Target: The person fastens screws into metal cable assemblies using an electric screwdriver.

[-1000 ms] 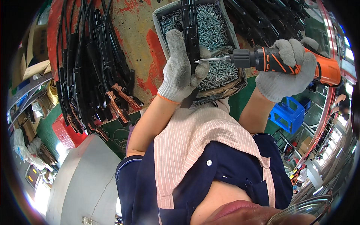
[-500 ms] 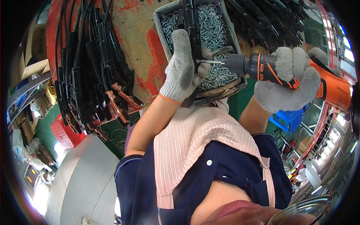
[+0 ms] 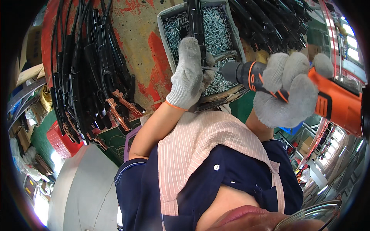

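In a grey knit glove, my left hand (image 3: 189,75) is closed around a long black plastic part (image 3: 195,23), held upright in the picture over a box of screws. My right hand (image 3: 287,88), gloved too, grips an orange and black power screwdriver (image 3: 335,102). Its thin bit (image 3: 211,68) points left and reaches the side of the black part beside my left fingers. Whether a screw sits at the tip is too small to tell. Loose silver screws (image 3: 219,29) fill the grey box (image 3: 163,29) beneath my hands.
Black cable assemblies with copper-coloured jaws (image 3: 115,109) lie on the worn red and yellow table (image 3: 137,50) at left. More black parts (image 3: 269,23) are heaped at the back right. A red basket (image 3: 61,140) stands lower left, a blue stool (image 3: 291,130) at right.
The screwdriver's rear has swung downward, so the tool tilts more, and its chuck has come nearer the black part. My left hand has dropped slightly, still holding that part.
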`<state>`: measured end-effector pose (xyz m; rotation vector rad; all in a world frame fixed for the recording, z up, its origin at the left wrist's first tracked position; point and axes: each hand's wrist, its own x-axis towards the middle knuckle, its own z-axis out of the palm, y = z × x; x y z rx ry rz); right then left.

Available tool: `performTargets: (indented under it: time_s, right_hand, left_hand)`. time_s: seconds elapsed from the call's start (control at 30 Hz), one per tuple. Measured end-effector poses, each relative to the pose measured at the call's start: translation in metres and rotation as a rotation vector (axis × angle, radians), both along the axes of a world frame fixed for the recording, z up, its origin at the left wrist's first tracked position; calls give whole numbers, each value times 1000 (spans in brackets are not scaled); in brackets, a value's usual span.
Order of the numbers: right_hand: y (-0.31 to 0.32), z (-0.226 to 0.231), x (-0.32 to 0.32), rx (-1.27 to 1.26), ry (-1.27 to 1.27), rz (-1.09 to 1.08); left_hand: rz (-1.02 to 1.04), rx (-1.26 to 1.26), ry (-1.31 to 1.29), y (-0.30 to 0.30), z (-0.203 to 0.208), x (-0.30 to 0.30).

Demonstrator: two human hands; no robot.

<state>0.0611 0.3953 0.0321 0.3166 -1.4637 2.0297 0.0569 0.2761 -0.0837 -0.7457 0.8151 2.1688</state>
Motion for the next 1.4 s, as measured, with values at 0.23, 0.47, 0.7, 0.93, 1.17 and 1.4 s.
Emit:
performTargets:
  time_s: [0.23,0.47,0.7,0.93,1.17,1.4]
  right_hand:
    - [4,-3,-1,-38,8,-1]
    - [28,9,-6,-219,89,291]
    - [55,-59,-29,-113,192,109]
    - [53,-63,-27,-230,99,102]
    - [49,-46,-22,7,30,-251]
    - [82,-21,-20,-242,16,-65]
  left_hand:
    - [-83,-54,151,-1,23,-7]
    - [-193,-93,3,-5,31,-12]
    - [-11,199,186,-18,33,-3]
    - [-85,107,266,-19,34,-5]
    - [-92,105,263,-17,36,-8]
    - [-127,-93,188,-4,36,-11]
